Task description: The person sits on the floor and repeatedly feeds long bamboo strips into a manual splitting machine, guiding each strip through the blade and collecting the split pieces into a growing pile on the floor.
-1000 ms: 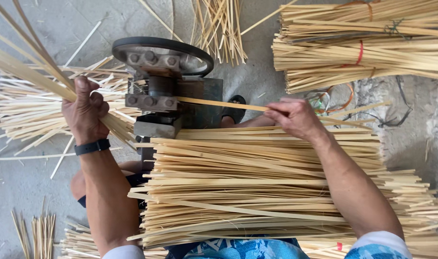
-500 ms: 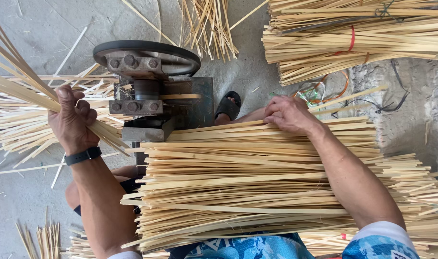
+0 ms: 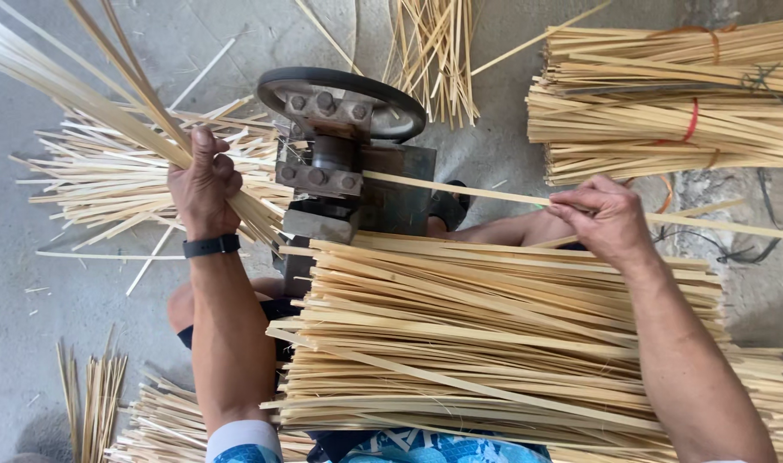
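My left hand (image 3: 204,187), with a black band on the wrist, grips a thick bunch of thin bamboo strips (image 3: 74,90) that fans out to the upper left. My right hand (image 3: 604,219) pinches a single long bamboo strip (image 3: 460,190) whose left end enters a small grey metal machine (image 3: 344,163) with a round wheel on top. A wide pile of bamboo slats (image 3: 494,334) lies across my lap, under my right forearm.
A tied bundle of slats (image 3: 666,111) lies at the upper right on the concrete floor. Loose thin strips (image 3: 108,184) are heaped left of the machine, more stand at the top (image 3: 430,51) and at the lower left (image 3: 91,403).
My right hand has picked a new strip off the pile and fed its end into the machine. My left hand keeps its grip on the bunch.
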